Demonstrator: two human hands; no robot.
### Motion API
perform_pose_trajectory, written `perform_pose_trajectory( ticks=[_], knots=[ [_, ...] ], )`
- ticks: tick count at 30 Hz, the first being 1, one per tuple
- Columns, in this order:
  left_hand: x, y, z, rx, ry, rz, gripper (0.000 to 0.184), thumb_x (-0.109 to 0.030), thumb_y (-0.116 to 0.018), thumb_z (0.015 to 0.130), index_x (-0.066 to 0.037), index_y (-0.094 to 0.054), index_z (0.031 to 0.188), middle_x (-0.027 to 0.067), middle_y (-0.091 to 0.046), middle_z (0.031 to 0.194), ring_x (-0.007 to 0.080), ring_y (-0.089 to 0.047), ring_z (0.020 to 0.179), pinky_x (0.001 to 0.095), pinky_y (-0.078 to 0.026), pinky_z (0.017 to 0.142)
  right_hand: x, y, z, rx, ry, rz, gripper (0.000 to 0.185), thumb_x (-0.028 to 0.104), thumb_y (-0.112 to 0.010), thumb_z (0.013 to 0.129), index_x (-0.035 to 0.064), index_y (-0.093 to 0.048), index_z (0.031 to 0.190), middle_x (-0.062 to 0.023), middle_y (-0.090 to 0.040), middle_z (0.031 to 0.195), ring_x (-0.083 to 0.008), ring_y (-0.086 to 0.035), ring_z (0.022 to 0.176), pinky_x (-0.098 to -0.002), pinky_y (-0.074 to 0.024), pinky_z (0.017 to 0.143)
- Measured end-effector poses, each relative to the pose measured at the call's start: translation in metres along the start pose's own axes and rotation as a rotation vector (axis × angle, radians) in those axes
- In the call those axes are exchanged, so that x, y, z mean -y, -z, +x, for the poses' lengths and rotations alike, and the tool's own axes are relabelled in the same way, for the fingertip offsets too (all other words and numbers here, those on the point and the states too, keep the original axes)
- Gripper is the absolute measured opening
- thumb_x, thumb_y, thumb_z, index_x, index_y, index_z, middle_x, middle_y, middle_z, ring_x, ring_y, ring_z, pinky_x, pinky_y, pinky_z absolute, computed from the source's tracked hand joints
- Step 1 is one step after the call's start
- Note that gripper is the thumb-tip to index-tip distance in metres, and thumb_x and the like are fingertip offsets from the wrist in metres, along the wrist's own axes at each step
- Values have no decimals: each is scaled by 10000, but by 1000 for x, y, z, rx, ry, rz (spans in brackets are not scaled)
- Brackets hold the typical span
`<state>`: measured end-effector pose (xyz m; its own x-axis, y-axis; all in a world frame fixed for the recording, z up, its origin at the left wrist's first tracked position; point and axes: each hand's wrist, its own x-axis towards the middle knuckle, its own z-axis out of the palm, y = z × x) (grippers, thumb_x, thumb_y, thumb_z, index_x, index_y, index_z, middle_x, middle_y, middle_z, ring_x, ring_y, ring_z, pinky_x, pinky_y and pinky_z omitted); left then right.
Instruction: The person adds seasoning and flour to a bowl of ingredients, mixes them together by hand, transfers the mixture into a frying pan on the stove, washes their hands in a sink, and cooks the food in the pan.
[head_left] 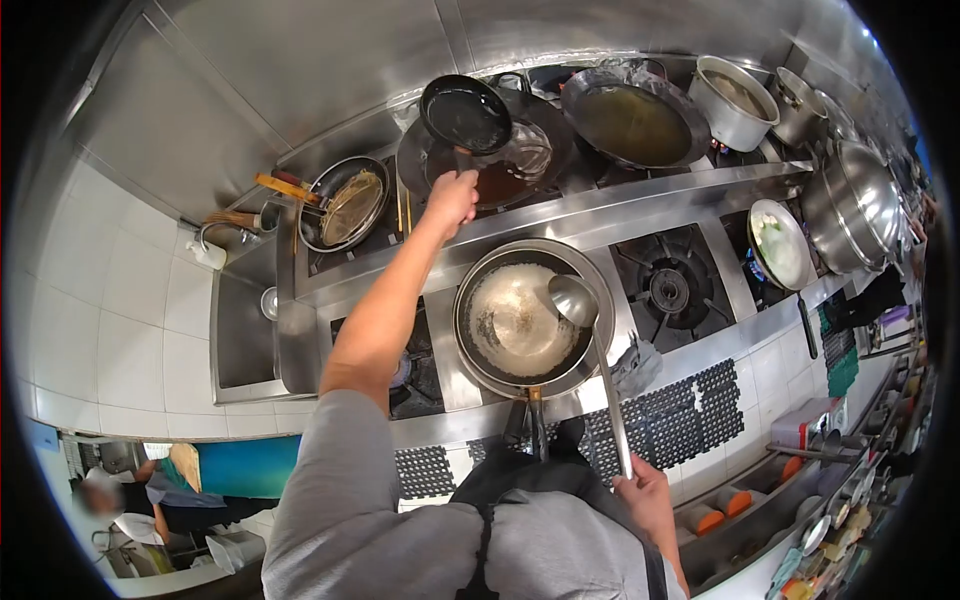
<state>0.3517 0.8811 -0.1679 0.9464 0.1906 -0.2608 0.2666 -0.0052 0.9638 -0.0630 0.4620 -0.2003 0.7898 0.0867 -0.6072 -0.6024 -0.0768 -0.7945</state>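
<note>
Nearest, R hand (647,492) is closed round the end of the ladle (575,300), whose bowl hangs over the R side of the front pan (580,352); can't tell if it's loaded. That pan holds pale, frothy liq. (515,305) w/ darker flecks: looks part-done, no set solid visible, none of it seen dished up. Burner (667,290) just R of front pan has no pan on it. Further R, white pan (807,325) has pale contents w/ green bits & a blue flame beside it, so prob. mid-cook. Beyond front pan, L hand (455,200) is in a tight fist on the handle of the small black pan (465,112), up over the dark wok (412,160); contents unclear, so can't say if that part's done. Back L of front pan, skillet (320,228) holds a flat brown round (355,210), doneness unclear. Back R, 2nd wok (585,100) has yellowish liq., no solids visible.
</note>
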Motion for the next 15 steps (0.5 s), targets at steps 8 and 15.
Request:
perform_pose_trajectory(
  ticks=[8, 15],
  knots=[
    [-22, 31, -3, -329, -320, 1086, 478, -345, -548, 982, 81, -592, 1194, 358, -687, 1084, 507, -658, 1075, 558, -504, 975, -1, -1, 4, 31, 45, 30, 513, -3, -684, 902, -2, -595, 1407, 98, -560, 748, -5, -432, 588, -203, -353, 520],
    [-49, 40, -19, -347, -321, 1291, 394, -336, -539, 1007, 36, -588, 1129, 324, -709, 1030, 495, -679, 1019, 565, -524, 908, -16, 6, 11, -4, 76, -53, 516, 27, -725, 869, -61, -608, 1364, 71, -602, 838, -21, -455, 709, -203, -404, 613]
  ],
)
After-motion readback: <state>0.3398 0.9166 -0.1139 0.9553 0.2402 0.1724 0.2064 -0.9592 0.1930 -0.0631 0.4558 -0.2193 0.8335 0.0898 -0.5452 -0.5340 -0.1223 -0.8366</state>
